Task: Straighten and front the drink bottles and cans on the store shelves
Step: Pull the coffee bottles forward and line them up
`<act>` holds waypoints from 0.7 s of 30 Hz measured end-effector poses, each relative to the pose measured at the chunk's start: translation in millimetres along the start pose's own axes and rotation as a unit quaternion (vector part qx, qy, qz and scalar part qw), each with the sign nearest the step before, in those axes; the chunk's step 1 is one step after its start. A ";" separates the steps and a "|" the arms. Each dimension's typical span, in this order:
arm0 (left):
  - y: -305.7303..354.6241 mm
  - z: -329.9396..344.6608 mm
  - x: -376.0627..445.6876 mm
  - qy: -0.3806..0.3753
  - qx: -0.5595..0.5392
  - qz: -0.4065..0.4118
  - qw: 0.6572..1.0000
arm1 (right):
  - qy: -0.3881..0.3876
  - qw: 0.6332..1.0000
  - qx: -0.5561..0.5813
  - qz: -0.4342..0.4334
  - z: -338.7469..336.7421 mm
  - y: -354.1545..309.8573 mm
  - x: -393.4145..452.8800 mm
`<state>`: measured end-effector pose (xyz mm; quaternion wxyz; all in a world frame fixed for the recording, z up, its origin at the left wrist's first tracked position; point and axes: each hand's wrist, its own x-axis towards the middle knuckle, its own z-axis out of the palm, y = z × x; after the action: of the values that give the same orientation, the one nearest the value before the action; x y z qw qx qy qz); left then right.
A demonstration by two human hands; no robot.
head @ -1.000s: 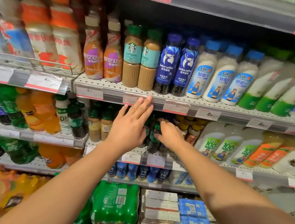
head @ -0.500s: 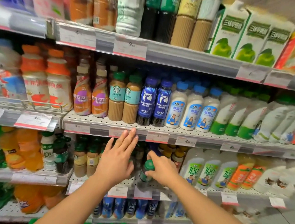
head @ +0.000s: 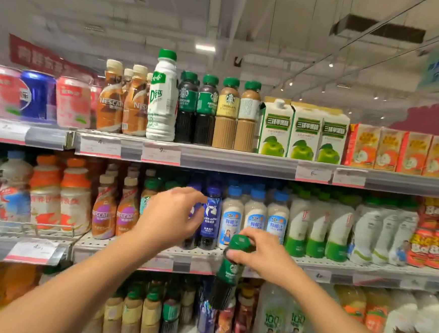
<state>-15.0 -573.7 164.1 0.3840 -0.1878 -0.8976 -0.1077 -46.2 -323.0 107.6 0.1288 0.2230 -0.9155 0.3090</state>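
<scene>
My right hand (head: 260, 253) grips a dark coffee bottle with a green cap (head: 227, 274) by its neck, holding it tilted in the air in front of the middle shelf's edge (head: 335, 276). My left hand (head: 170, 215) hovers with loosely curled fingers in front of the blue-labelled coffee bottles (head: 210, 218) on the middle shelf, holding nothing. On the top shelf (head: 239, 162) stand similar green-capped dark coffee bottles (head: 196, 109) and tan latte bottles (head: 237, 115).
A tall white bottle with a green cap (head: 163, 96) stands among brown Nescafe bottles (head: 122, 101) on the top shelf. Apple juice cartons (head: 303, 133) fill its right side. White coconut drink bottles (head: 255, 219) stand right of my left hand. More bottles crowd the lower shelf (head: 149, 315).
My right hand has lifted the green-capped bottle out of the lower shelf and up to the middle shelf's height. My left hand rose too, and the view tilted upward to show the top shelf.
</scene>
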 end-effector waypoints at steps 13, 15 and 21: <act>17.9 -56.4 191.0 0.092 0.118 0.067 0.986 | 0.202 0.965 0.137 -0.089 -146.3 -41.0 100.8; 20.5 -55.6 208.6 0.090 0.120 0.061 0.987 | 0.199 0.965 0.131 -0.106 -145.1 -34.7 109.2; 30.6 -68.6 261.1 0.099 0.084 0.028 0.991 | 0.228 0.944 0.183 -0.150 -139.8 -22.7 124.1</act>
<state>-123.3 -502.7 402.9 0.4885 -0.1684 -0.8553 -0.0390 -129.0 -292.9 273.9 0.3358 0.3013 -0.7451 0.4912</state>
